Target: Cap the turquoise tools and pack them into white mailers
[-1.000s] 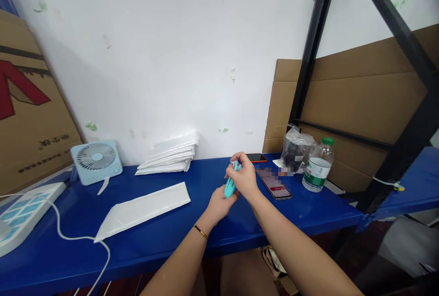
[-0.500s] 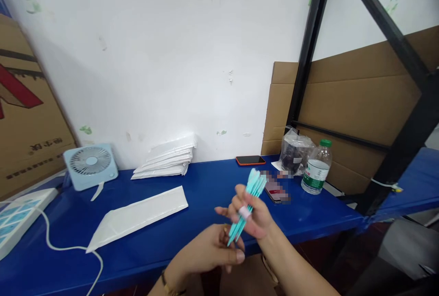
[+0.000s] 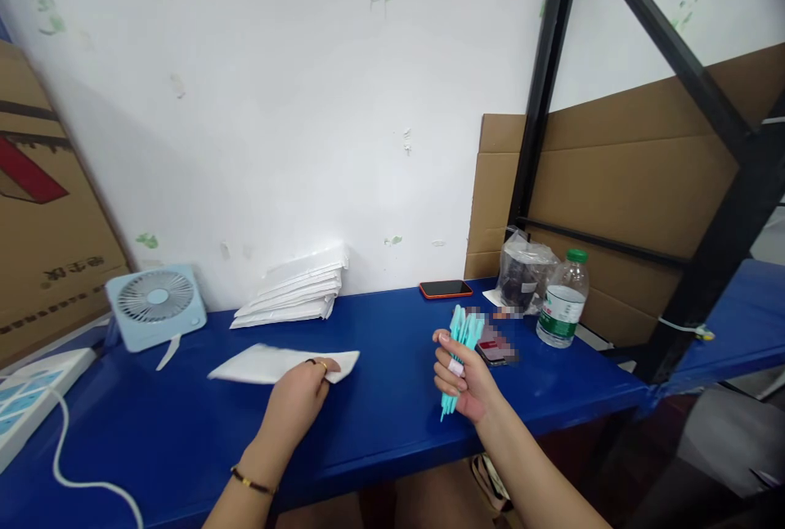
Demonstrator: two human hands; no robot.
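My right hand [image 3: 461,369] is wrapped round a bundle of thin turquoise sticks [image 3: 468,328], which stand nearly upright above the table's front part. Their exact kind is hard to make out; a small pale label or band shows between my fingers. To the left, my left hand [image 3: 303,394] pinches the near right part of a flat white mailer envelope [image 3: 261,364], fingers over its top. This envelope looks slightly lifted and bent above the blue table, its far edge a little blurred.
A stack of white envelopes [image 3: 294,288] leans near the wall, beside a light blue fan [image 3: 156,306]. A power strip [image 3: 37,406] with a white cable lies left. Rightward are an orange-edged phone [image 3: 446,289], another phone [image 3: 494,353], a bagged dark cup [image 3: 521,275], a bottle [image 3: 562,300] and a black frame [image 3: 680,292].
My left hand has left the sticks, moved left and taken hold of the single white envelope, shifting it right. The right hand keeps the sticks, now more upright and slightly further right.
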